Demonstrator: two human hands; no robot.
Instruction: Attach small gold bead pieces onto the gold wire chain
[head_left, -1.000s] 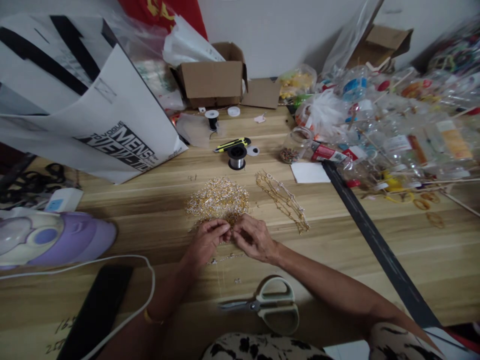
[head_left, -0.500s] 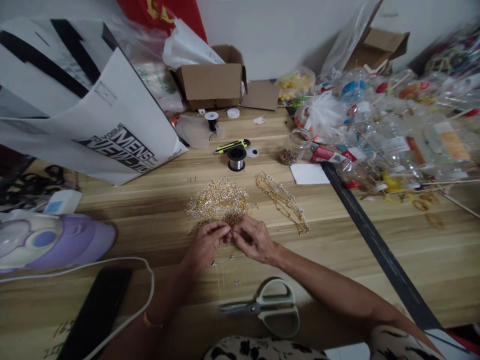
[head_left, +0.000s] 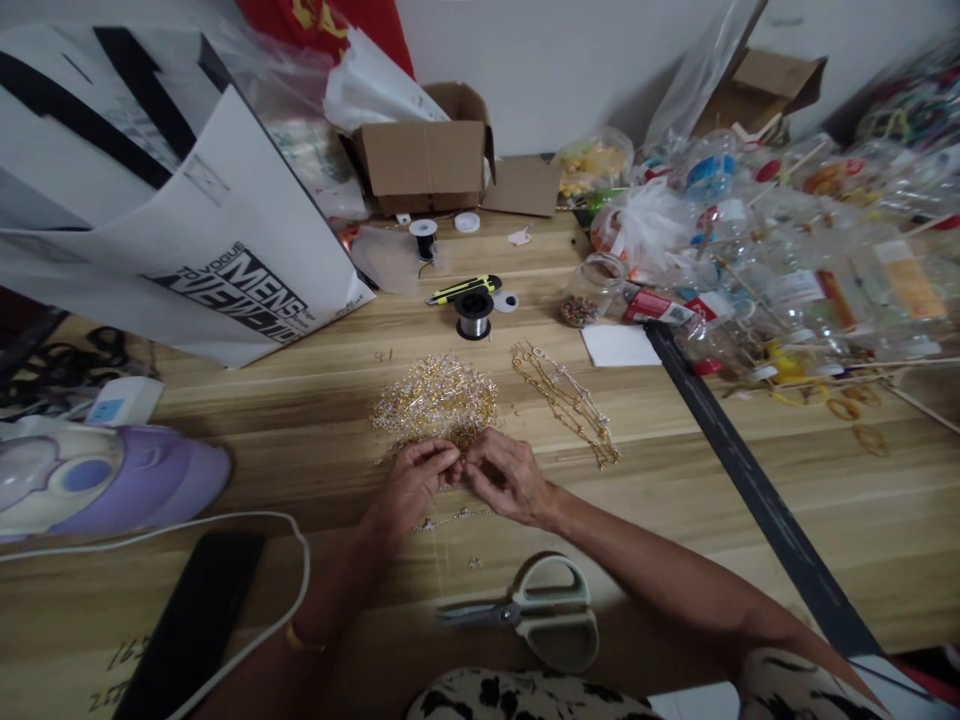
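Observation:
My left hand (head_left: 417,478) and my right hand (head_left: 510,476) meet fingertip to fingertip at the near edge of a pile of gold and silver chain pieces (head_left: 435,395). Both are closed in a pinch; what sits between the fingertips is too small to make out. Just below them a thin beaded chain (head_left: 461,516) lies across the wood, with fine pale thread (head_left: 438,570) running down from its left part. Scissors (head_left: 536,612) with cream handles rest nearer to me, beside a tiny silvery piece (head_left: 474,563). Several finished-looking strands of chain (head_left: 566,405) lie right of the pile.
Behind the pile stand a wire spool (head_left: 473,316), a yellow cutter knife (head_left: 463,290) and a black thread spool (head_left: 424,240). A bead jar (head_left: 589,295) neighbours a heap of plastic bottles (head_left: 795,260). Left are a paper bag (head_left: 225,220), a purple appliance (head_left: 142,475) and a phone (head_left: 191,620).
The view has shifted very slightly. Both hands keep the same pinch in the same place, and nothing else has visibly moved.

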